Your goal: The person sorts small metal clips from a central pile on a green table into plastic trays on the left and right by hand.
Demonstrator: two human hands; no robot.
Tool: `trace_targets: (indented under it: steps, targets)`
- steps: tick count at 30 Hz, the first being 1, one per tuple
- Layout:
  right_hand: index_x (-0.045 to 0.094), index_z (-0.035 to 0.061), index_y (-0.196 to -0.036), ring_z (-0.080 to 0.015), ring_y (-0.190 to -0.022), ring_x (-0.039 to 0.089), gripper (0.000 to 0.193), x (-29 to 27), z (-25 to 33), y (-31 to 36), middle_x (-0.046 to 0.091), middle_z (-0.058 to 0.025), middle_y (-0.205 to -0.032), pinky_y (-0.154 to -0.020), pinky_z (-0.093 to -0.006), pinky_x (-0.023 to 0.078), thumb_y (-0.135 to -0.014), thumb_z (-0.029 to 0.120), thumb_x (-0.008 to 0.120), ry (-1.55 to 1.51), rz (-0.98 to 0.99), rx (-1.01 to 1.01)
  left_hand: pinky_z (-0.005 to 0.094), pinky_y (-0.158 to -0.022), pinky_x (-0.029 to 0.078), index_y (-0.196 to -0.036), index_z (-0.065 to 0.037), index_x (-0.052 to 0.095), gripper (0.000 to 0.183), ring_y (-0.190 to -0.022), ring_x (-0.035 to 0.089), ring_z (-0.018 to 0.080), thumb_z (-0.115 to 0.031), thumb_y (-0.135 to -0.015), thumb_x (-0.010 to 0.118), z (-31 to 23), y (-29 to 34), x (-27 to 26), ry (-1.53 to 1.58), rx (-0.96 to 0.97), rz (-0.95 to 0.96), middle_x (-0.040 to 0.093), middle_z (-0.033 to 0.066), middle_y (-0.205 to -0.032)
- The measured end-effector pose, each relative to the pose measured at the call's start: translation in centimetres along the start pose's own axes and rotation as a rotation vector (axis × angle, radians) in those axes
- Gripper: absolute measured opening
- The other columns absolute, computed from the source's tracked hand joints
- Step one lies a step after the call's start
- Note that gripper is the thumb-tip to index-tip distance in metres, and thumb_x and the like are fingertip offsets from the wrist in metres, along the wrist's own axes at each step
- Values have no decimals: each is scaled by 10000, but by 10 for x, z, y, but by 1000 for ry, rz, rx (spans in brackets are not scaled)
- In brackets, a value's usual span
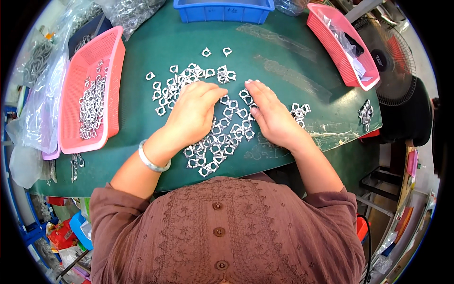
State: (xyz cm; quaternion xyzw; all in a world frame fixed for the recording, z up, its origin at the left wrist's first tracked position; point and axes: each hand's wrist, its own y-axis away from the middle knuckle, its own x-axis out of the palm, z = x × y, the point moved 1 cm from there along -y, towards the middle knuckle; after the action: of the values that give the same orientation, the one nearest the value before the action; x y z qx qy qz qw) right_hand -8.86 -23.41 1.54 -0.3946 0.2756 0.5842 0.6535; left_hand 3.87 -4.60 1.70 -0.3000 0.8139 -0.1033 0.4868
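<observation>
Many small silver metal rings with pointed corners [218,137] lie scattered over the green table in front of me. My left hand [195,111] rests palm down over the left part of the spread, its fingers stretched out and hiding some rings beneath them. Facing it, my right hand [272,113] stands on its edge along the right side of the spread, fingers straight and nothing seen in them. Rings fill the gap between both hands and run toward the table's near edge. Two rings lie apart at the far side.
A pink basket [117,85] with more metal rings stands at left. Another pink basket [331,52] holds plastic bags at far right, near a black fan [388,61]. A blue bin [224,13] is at the back. Small ring piles [300,112] lie right of my right hand.
</observation>
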Motion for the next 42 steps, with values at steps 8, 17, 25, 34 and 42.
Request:
trace_targets:
  steps: [8, 17, 25, 34, 42]
  targets:
    - [554, 7, -1282, -410, -1078, 571, 466, 3, 22, 3, 626, -223, -1108, -918, -447, 479, -824, -75, 535, -87, -101, 12, 404, -902, 437, -1089, 16, 644, 265, -970, 571, 325, 49, -840, 560, -12, 21, -7, 28, -52, 50, 617, 149, -1074]
    - [694, 36, -1039, -317, -969, 571, 225, -7, 7, -23, 579, -122, -972, -860, -391, 471, -815, 24, 670, 13, 39, 0, 397, -895, 444, -1079, 7, 650, 256, -971, 571, 322, 49, -841, 566, -11, 22, -5, 36, -35, 19, 617, 144, -1063]
    - [668, 21, -881, -312, -951, 589, 92, -4, 1, -21, 604, -123, -948, -845, -388, 487, -802, 54, 702, -109, 34, 99, 394, -898, 450, -1069, 2, 658, 230, -981, 580, 314, 13, -850, 588, -7, 21, -2, 36, -54, 22, 623, 136, -1061]
    - [663, -8, -923, -87, -714, 539, 106, -14, 16, -16, 620, -23, -802, -665, -262, 461, -876, 84, 687, -597, -22, 355, 297, -775, 472, -1019, -3, 669, 159, -851, 601, 147, -127, -940, 606, -17, -10, 14, 381, -326, 42, 643, 49, -890]
    - [674, 0, -937, -37, -709, 491, 124, -11, 20, -6, 604, 43, -781, -630, -219, 421, -922, 122, 658, -845, -61, 366, 205, -641, 395, -932, -25, 640, 167, -722, 460, 17, -154, -993, 553, -15, -12, 16, 744, -615, 157, 555, -72, -784]
